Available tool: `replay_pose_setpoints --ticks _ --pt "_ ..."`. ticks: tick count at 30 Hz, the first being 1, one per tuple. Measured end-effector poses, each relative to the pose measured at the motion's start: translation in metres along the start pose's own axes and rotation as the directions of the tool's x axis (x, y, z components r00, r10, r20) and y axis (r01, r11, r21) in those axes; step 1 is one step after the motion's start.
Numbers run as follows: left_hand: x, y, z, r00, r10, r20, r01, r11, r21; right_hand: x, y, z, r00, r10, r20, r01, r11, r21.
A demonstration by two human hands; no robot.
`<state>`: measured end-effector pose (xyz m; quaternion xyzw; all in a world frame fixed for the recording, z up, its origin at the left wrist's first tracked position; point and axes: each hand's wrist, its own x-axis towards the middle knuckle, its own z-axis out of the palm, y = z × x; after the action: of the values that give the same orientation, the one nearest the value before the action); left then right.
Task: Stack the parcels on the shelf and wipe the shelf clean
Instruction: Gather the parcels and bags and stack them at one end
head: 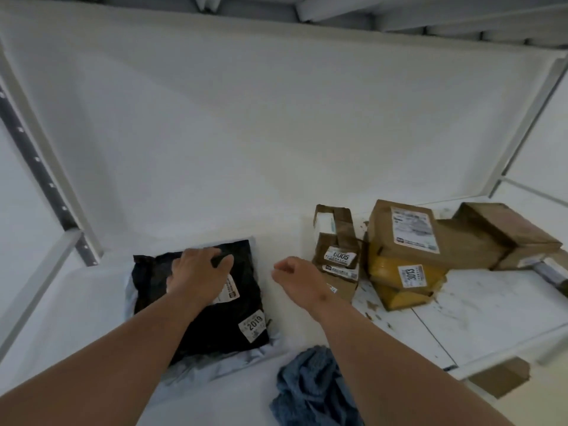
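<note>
A black mailer bag [215,321] with white labels lies on a pale grey bag [196,368] on the white shelf [92,302]. My left hand [198,272] rests flat on the black bag's far end, fingers spread. My right hand [296,276] hovers just right of it with fingers loosely curled, holding nothing. A blue cloth [310,392] lies crumpled at the shelf's front edge under my right forearm. To the right stand small taped boxes [336,256], a brown box [405,233] on yellow parcels [399,284], and a long brown box [504,229].
The shelf surface on the right [491,305] is scuffed and speckled with brown bits. A perforated metal upright [40,170] stands at the left. Another cardboard box [499,378] sits on a lower level at the right. The white back wall [276,118] is close behind.
</note>
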<state>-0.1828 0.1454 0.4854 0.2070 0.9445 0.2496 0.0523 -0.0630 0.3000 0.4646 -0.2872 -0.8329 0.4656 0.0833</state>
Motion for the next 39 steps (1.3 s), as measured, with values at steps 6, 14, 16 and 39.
replay_pose_setpoints --ticks 6,14,16,39 --pt "-0.024 0.069 0.049 0.968 0.049 0.247 0.033 0.948 -0.318 -0.030 0.064 -0.073 0.920 0.292 0.261 -0.347 0.916 0.200" --pt "-0.063 0.148 0.114 0.592 0.050 0.804 0.364 0.874 -0.323 -0.055 0.173 -0.172 0.719 0.695 -0.006 -0.684 0.708 0.175" --pt "-0.070 0.171 0.131 0.592 0.062 0.804 0.490 0.764 -0.419 -0.048 0.193 -0.197 0.689 0.705 -0.169 -0.631 0.697 0.339" --pt "-0.072 0.260 0.179 0.688 -0.012 0.725 0.681 0.354 -0.641 -0.005 0.187 -0.255 0.918 0.397 0.020 -0.302 0.664 0.684"
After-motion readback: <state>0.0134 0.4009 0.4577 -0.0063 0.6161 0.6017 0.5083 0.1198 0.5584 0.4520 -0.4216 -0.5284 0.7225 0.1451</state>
